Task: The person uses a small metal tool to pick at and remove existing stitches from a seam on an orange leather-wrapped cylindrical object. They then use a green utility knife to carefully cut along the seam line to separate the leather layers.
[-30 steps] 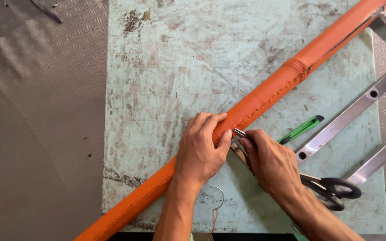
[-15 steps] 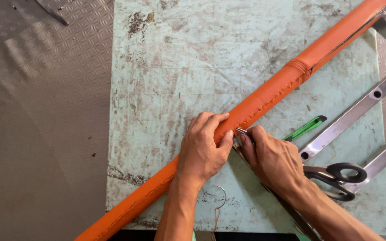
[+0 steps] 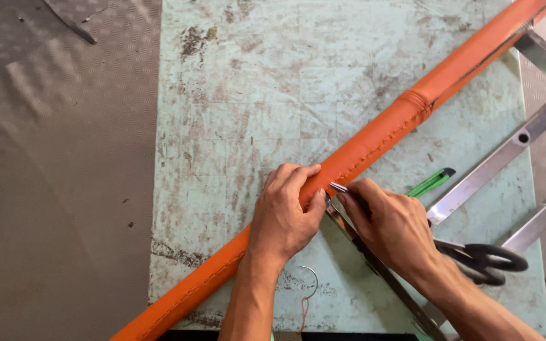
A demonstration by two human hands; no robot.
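On the worn green bench [image 3: 235, 113], we are pressing our left hand [image 3: 284, 218], fingers curled, onto the orange stitched tube [image 3: 374, 142] lying diagonally across it; our right hand [image 3: 393, 228] is pinching a thin metal tool [image 3: 338, 187] against the seam; green knife [image 3: 431, 182] and black scissors [image 3: 485, 260] are lying rightward.

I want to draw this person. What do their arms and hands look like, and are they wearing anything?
Draw both arms bare: no sleeves show up to the picture's bottom edge. The left hand and right hand have no gloves. No rings, watch or bracelets show. The fingers are bare too, with short nails.
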